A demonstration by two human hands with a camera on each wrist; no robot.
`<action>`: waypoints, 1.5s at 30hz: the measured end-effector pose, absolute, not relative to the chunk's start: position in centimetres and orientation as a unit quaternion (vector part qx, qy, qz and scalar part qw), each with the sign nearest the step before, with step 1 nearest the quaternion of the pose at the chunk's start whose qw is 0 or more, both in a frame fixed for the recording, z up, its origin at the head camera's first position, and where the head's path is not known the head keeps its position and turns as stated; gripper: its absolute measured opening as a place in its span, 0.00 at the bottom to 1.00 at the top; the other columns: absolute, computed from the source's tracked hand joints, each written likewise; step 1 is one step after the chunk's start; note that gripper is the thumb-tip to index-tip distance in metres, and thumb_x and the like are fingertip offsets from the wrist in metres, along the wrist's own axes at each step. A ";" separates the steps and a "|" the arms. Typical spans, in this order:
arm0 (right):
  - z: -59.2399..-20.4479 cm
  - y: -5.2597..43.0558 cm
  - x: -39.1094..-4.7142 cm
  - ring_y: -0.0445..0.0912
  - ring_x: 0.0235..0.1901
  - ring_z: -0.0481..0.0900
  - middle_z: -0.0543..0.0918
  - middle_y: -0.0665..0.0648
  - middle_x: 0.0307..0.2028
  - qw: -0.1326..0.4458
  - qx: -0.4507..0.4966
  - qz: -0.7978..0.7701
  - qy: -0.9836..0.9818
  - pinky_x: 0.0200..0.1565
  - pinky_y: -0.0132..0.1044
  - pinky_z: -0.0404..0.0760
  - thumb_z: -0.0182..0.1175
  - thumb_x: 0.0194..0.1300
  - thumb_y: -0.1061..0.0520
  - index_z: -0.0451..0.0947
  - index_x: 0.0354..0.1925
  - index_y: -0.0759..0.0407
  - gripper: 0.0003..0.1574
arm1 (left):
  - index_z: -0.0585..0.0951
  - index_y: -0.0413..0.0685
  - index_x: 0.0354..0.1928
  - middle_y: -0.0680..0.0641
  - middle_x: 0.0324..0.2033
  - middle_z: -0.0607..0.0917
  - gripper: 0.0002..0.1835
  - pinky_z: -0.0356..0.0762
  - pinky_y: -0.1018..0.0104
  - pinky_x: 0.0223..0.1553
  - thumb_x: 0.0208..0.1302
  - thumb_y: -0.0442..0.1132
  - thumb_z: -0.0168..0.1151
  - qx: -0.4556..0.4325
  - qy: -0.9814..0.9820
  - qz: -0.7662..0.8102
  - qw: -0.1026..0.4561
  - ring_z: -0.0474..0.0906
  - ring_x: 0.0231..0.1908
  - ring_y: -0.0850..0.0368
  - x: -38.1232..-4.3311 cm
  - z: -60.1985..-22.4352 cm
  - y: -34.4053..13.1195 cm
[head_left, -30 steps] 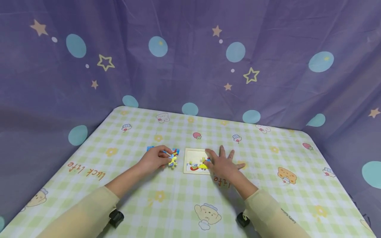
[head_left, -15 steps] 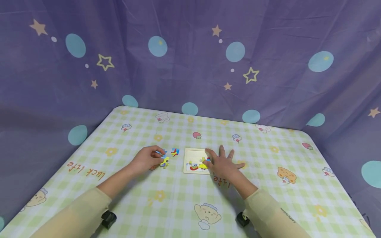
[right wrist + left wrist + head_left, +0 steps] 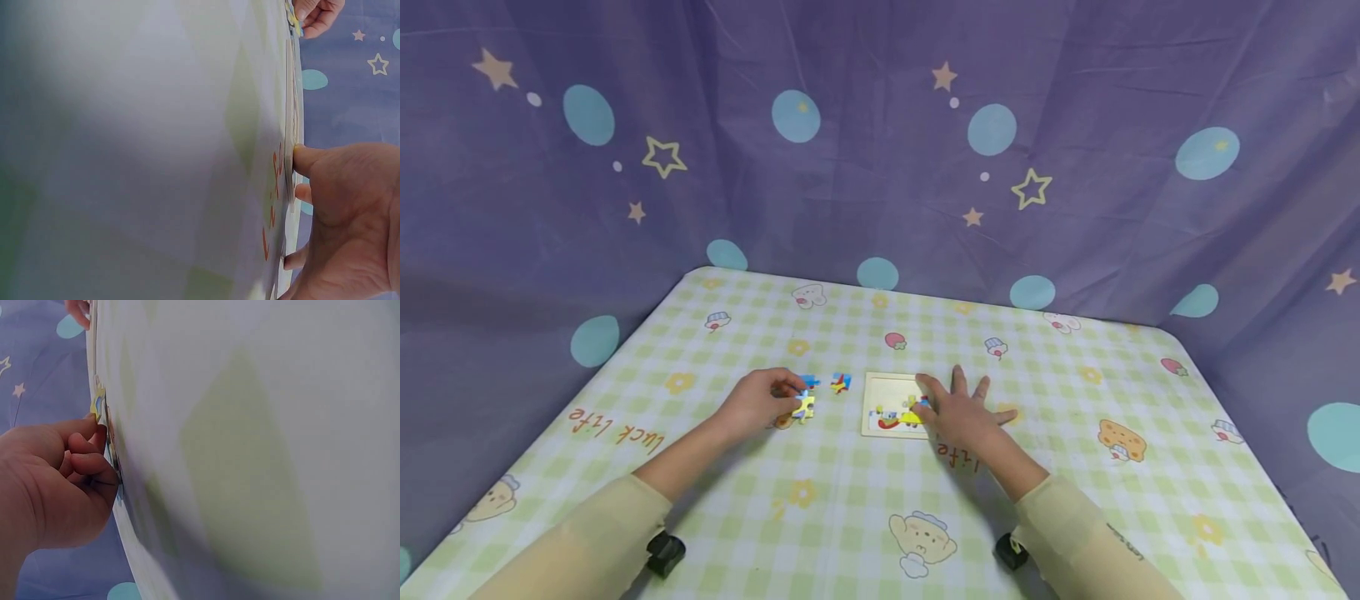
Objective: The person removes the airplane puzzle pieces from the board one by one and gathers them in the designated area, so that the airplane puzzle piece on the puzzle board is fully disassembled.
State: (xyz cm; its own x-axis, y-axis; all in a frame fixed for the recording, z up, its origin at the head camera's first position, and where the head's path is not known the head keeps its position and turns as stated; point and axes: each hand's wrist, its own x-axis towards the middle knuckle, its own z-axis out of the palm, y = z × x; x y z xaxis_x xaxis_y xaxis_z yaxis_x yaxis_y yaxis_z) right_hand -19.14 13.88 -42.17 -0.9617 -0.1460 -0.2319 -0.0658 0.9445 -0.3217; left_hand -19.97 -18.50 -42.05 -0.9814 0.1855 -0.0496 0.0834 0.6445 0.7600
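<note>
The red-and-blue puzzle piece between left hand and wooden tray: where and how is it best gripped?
Probably by its near and far edges, the left hand, once free, coming from above and the near side: the piece lies flat, with open space before and behind it.

A yellow and blue puzzle piece [image 3: 805,407] is pinched in the left hand [image 3: 756,404], near a blue piece [image 3: 810,381] and a red, yellow and blue piece [image 3: 841,383]. To their right, the pale, shallow tray [image 3: 887,390] lies flat under the right hand [image 3: 958,414], with several colourful pieces [image 3: 889,421] along its near side.
</note>
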 end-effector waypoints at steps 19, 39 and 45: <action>-42.1 13.8 -19.2 0.78 0.72 0.30 0.37 0.65 0.79 0.132 -0.053 -0.158 0.977 0.47 0.91 0.39 0.47 0.76 0.32 0.51 0.79 0.32 0.39 | 0.83 0.42 0.48 0.46 0.38 0.83 0.08 0.76 0.60 0.33 0.69 0.34 0.64 0.046 0.895 0.439 0.059 0.77 0.29 0.53 -19.5 -41.4 -18.2; -41.7 14.4 -19.1 0.78 0.72 0.28 0.35 0.67 0.79 0.155 -0.069 -0.151 0.974 0.46 0.91 0.40 0.55 0.64 0.22 0.49 0.80 0.30 0.53 | 0.85 0.43 0.47 0.48 0.42 0.84 0.08 0.72 0.61 0.32 0.70 0.36 0.63 0.056 0.893 0.445 0.043 0.72 0.28 0.54 -19.4 -40.7 -16.4; -41.8 14.3 -19.1 0.78 0.72 0.28 0.34 0.67 0.79 0.156 -0.067 -0.150 0.974 0.46 0.91 0.40 0.56 0.65 0.23 0.49 0.80 0.30 0.53 | 0.85 0.43 0.47 0.48 0.42 0.84 0.08 0.74 0.63 0.33 0.70 0.35 0.63 0.063 0.884 0.461 0.050 0.75 0.31 0.54 -19.6 -40.7 -15.0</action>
